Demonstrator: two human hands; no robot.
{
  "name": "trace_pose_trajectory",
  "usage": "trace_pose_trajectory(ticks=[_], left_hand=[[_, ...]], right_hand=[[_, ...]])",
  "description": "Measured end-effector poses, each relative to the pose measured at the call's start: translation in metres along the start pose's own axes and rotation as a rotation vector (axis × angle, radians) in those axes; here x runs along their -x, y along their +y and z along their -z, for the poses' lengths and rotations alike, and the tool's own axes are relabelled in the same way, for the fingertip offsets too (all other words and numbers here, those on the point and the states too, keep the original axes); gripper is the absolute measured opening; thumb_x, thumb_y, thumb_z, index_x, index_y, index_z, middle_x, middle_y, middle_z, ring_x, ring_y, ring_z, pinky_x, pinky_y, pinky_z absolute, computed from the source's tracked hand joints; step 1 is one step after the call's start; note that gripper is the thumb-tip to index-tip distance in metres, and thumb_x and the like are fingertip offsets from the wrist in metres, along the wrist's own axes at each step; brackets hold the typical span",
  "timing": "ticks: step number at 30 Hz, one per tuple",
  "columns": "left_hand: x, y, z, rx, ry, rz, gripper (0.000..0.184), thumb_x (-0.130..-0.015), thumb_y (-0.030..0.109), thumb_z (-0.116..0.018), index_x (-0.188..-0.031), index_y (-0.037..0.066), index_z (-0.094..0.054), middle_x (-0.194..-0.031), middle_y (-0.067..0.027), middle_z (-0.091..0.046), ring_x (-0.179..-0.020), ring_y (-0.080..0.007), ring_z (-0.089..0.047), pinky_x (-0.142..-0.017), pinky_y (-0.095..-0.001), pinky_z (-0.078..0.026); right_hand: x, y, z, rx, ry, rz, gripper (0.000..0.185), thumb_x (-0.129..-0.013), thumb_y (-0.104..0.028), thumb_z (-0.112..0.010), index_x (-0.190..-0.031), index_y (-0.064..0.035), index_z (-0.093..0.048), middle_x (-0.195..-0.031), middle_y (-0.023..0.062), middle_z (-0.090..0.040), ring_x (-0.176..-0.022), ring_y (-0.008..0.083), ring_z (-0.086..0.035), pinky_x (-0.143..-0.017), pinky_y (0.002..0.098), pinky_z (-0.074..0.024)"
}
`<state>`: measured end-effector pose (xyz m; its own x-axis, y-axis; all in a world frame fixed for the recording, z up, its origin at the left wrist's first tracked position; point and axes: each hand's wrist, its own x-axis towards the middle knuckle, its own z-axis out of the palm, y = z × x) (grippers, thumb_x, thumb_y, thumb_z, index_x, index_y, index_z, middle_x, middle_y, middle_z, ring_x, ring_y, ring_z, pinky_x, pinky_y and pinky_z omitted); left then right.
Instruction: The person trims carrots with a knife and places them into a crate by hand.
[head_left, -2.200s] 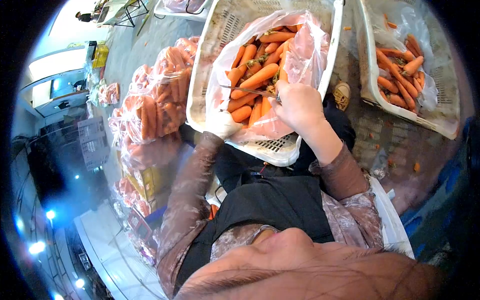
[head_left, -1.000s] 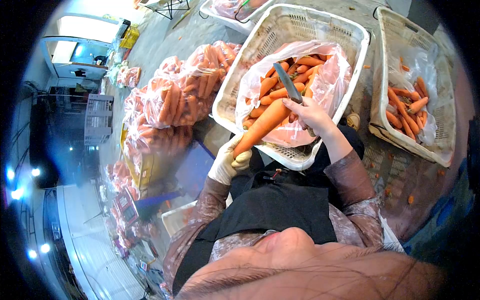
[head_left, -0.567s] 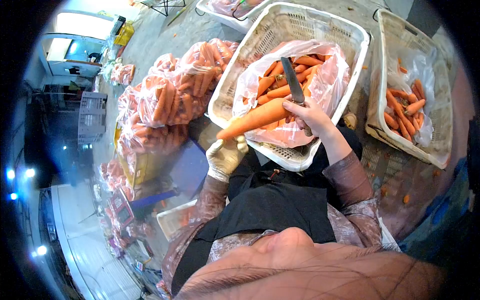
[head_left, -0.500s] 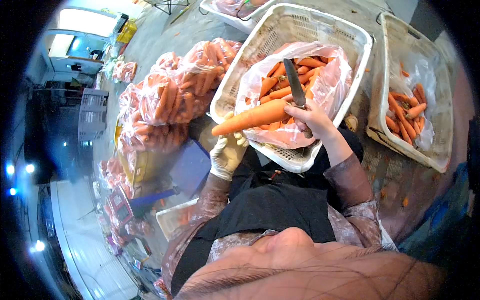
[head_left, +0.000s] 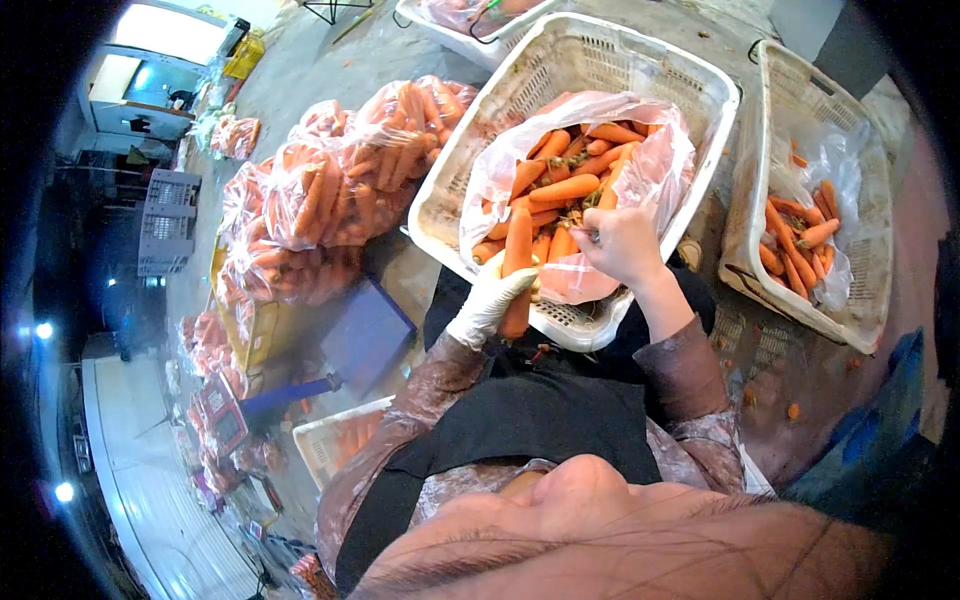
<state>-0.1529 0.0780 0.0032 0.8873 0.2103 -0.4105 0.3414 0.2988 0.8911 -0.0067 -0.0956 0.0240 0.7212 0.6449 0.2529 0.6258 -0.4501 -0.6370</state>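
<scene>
My left hand (head_left: 492,300), in a whitish glove, is closed around a large carrot (head_left: 518,250) held nearly upright at the near rim of the white basket (head_left: 425,225). My right hand (head_left: 627,245) is bare and curled into a fist over the basket's near right part. The knife it gripped a moment ago is hidden, its blade apparently behind or beneath the fist. Below both hands, a translucent plastic bag (head_left: 662,160) lines the basket. Several loose carrots (head_left: 570,188), some with green stem ends, lie in the bag.
Bags of carrots (head_left: 335,185) are piled to the left. A second crate (head_left: 735,235) with carrots and plastic stands at right. Another white container (head_left: 465,45) is at the back. A blue panel (head_left: 370,335) is at lower left. Orange scraps (head_left: 793,411) dot the floor.
The carrot has swung from lying across to nearly upright, and my left hand now wraps its lower part. My right hand has left the carrot and turned; the knife blade no longer shows.
</scene>
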Motion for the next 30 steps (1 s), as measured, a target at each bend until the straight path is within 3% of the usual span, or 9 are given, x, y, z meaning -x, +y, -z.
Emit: trace_pose_trajectory(ticks=[4,8,10,12,15,17,19,22,30], left_hand=[[0.008,0.011,-0.002,-0.188,-0.160,0.032,0.046,-0.077,0.030,-0.072,-0.105,0.000,-0.051,-0.077,-0.0075,-0.059,-0.065,-0.0177,-0.059,-0.062,-0.0289,-0.050],[0.018,0.019,-0.016,0.240,-0.185,0.136,0.041,-0.076,0.031,-0.069,-0.098,0.000,-0.052,-0.075,-0.0089,-0.059,-0.060,-0.0197,-0.059,-0.057,-0.0320,-0.049],[0.026,0.018,-0.013,0.626,-0.476,0.169,0.045,-0.070,0.033,-0.068,-0.095,0.000,-0.050,-0.075,-0.0112,-0.058,-0.061,-0.0220,-0.058,-0.057,-0.0318,-0.047],[0.029,0.027,-0.007,0.400,-0.687,0.076,0.046,-0.066,0.041,-0.066,-0.084,0.001,-0.053,-0.069,-0.0119,-0.055,-0.062,-0.0253,-0.057,-0.060,-0.0361,-0.047],[0.013,0.024,-0.020,0.799,-0.074,-0.064,0.060,-0.072,0.051,-0.063,-0.103,0.000,-0.056,-0.095,-0.0166,-0.063,-0.093,-0.0305,-0.061,-0.085,-0.0427,-0.048],[0.001,0.029,-0.007,0.993,-0.062,0.014,0.059,-0.077,0.049,-0.061,-0.112,0.003,-0.053,-0.106,-0.0158,-0.060,-0.099,-0.0303,-0.058,-0.087,-0.0437,-0.047],[-0.005,0.018,0.011,1.172,-0.139,0.038,0.054,-0.084,0.040,-0.059,-0.122,0.004,-0.048,-0.122,-0.0158,-0.055,-0.110,-0.0303,-0.053,-0.090,-0.0446,-0.049],[-0.008,-0.006,0.018,1.298,0.231,0.028,0.051,-0.081,0.027,-0.066,-0.124,0.007,-0.047,-0.118,-0.0130,-0.054,-0.107,-0.0301,-0.054,-0.092,-0.0434,-0.049],[0.001,-0.010,0.003,1.280,0.057,-0.066,0.056,-0.074,0.020,-0.070,-0.123,0.006,-0.047,-0.120,-0.0102,-0.055,-0.112,-0.0277,-0.053,-0.096,-0.0447,-0.047]], right_hand=[[-0.008,-0.002,-0.010,0.278,-0.338,-0.162,0.015,-0.076,-0.016,-0.058,-0.079,-0.0075,-0.069,-0.075,0.0168,-0.067,-0.073,0.0315,-0.067,-0.064,0.0421,-0.0533],[-0.014,-0.008,-0.009,0.372,-0.373,-0.287,0.018,-0.076,-0.014,-0.056,-0.082,-0.0048,-0.070,-0.082,0.0188,-0.068,-0.078,0.0320,-0.068,-0.068,0.0413,-0.0539],[-0.009,-0.009,-0.012,0.387,-0.389,-0.365,0.019,-0.077,-0.013,-0.055,-0.082,-0.0035,-0.070,-0.084,0.0199,-0.067,-0.079,0.0319,-0.067,-0.070,0.0412,-0.0534],[-0.003,0.007,-0.010,0.382,-0.463,-0.395,0.020,-0.077,-0.011,-0.054,-0.084,-0.0008,-0.070,-0.085,0.0193,-0.068,-0.080,0.0323,-0.067,-0.072,0.0417,-0.0532],[-0.009,0.007,-0.015,0.396,-0.340,-0.312,0.018,-0.077,-0.017,-0.058,-0.078,-0.0020,-0.069,-0.078,0.0189,-0.067,-0.074,0.0325,-0.066,-0.067,0.0422,-0.0522],[-0.012,-0.005,-0.012,0.026,0.094,-0.229,0.019,-0.077,-0.021,-0.063,-0.069,-0.0036,-0.063,-0.067,0.0173,-0.062,-0.064,0.0316,-0.063,-0.058,0.0417,-0.0489],[-0.013,-0.011,-0.014,-0.088,0.168,-0.106,0.024,-0.078,-0.024,-0.063,-0.064,-0.0044,-0.058,-0.063,0.0158,-0.059,-0.061,0.0318,-0.061,-0.055,0.0418,-0.0475],[-0.005,-0.018,-0.024,-0.197,0.214,0.009,0.023,-0.076,-0.018,-0.065,-0.062,-0.0041,-0.055,-0.058,0.0145,-0.053,-0.055,0.0305,-0.058,-0.051,0.0396,-0.0442],[-0.004,-0.031,-0.042,-0.118,0.317,-0.041,0.019,-0.075,-0.017,-0.066,-0.063,-0.0047,-0.057,-0.060,0.0148,-0.057,-0.059,0.0342,-0.059,-0.053,0.0415,-0.0459]])
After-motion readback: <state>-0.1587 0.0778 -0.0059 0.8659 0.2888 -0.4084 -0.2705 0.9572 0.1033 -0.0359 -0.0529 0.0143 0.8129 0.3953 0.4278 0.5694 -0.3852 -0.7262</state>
